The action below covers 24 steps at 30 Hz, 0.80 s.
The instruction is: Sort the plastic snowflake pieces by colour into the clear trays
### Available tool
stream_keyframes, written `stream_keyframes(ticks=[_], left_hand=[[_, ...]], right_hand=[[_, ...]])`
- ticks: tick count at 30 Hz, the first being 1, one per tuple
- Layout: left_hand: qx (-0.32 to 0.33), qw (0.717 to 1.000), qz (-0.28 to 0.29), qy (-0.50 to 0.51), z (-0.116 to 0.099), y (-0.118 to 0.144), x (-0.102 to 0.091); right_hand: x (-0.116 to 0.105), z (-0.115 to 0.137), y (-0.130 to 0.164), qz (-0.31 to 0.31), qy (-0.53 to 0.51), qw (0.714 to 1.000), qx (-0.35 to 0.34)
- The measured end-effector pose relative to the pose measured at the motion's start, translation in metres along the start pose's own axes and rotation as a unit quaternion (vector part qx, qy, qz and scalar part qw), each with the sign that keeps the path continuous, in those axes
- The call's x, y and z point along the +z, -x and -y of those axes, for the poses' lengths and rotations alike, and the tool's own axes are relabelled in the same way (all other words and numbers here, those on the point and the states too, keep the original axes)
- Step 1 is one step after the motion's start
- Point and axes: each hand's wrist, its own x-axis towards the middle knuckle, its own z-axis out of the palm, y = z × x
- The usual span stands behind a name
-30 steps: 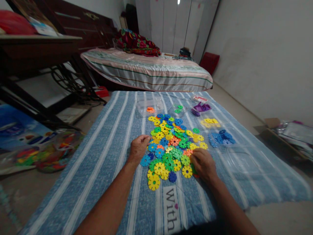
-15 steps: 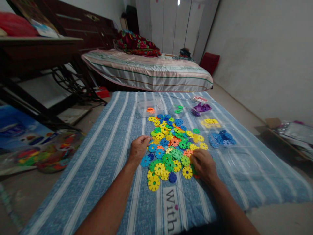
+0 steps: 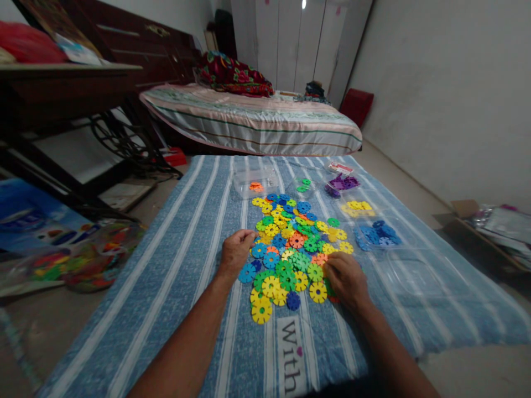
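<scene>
Two bare hands rest at the near edge of a pile of coloured snowflake discs [image 3: 296, 243] spread on a blue striped blanket [image 3: 182, 265]. The left hand [image 3: 235, 251] lies loosely curled at the pile's left edge, fingertips touching discs. The right hand [image 3: 346, 279] is curled over discs at the right edge; whether it pinches one cannot be told. Sorted blue discs [image 3: 379, 233] lie well apart.

Both forearms bare, no sleeves; left hand [image 3: 234, 252], right hand [image 3: 347, 279] ungloved.
</scene>
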Motion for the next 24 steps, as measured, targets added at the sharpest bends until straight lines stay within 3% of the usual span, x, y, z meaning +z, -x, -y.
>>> stream_keyframes(ticks=[24], left_hand=[[0.001,1.000,0.001,-0.003,0.0024,-0.0008,-0.0011]], right_hand=[[0.0010,0.0006,0.0001,0.004,-0.001,1.000,0.008]])
